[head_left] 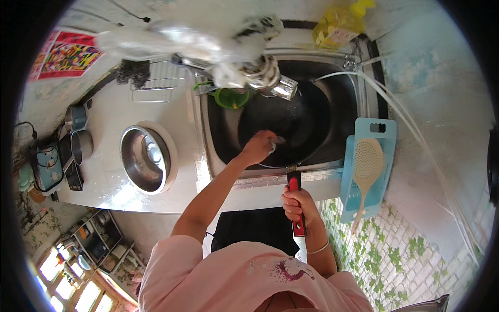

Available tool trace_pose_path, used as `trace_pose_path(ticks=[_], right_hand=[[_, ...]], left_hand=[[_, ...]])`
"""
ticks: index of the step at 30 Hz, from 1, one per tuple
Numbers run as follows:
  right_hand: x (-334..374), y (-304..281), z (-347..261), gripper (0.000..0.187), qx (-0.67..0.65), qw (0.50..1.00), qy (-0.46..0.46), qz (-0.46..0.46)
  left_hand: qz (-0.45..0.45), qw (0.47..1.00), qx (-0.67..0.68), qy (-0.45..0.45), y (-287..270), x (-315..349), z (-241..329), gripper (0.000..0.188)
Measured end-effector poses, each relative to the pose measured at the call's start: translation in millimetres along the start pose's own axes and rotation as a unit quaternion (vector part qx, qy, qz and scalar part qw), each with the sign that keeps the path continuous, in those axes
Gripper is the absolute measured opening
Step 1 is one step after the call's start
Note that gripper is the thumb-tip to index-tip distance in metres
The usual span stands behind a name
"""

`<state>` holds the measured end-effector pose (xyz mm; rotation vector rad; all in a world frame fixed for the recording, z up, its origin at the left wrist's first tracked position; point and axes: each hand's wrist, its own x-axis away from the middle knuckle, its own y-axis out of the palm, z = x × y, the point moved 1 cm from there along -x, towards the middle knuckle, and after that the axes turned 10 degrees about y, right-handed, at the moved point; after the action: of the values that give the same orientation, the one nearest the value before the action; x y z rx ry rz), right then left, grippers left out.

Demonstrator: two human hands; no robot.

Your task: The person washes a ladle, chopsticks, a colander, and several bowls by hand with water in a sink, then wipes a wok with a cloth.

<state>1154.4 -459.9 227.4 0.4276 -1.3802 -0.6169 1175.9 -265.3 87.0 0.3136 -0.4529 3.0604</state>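
Observation:
A dark wok (280, 122) rests tilted in the metal sink (221, 130), under the chrome faucet (285, 87). My right hand (301, 205) is wrapped round the wok's red and black handle (294, 182), which juts over the sink's front edge. Inside the near left part of the wok, my left hand (257, 148) is closed on a small shiny greyish thing (276, 141); it looks like a scrubber, but its kind is hard to make out. A green strainer basket (230, 99) sits in the sink's far left corner, beyond the left hand.
On the counter (106, 151) left of the sink stands a steel basin (144, 158). A wire rack (156, 83) lies behind it. To the right hang a blue cutting board (387, 140) and a beige skimmer (368, 161). A yellow bottle (338, 27) stands behind the sink; clear plastic covers the faucet's top.

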Motion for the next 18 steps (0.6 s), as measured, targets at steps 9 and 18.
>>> trace_pose_path(ticks=[9, 18], right_hand=[[42.3, 49.6, 38.2, 0.020, 0.240, 0.914, -0.184, 0.269], [78.8, 79.3, 46.1, 0.011, 0.149, 0.967, -0.175, 0.109]], left_hand=[[0.304, 0.940, 0.156, 0.011, -99.5, 43.4, 28.4, 0.052], [0.291, 0.931, -0.149, 0.166, -152.0, -11.3, 44.1, 0.047]])
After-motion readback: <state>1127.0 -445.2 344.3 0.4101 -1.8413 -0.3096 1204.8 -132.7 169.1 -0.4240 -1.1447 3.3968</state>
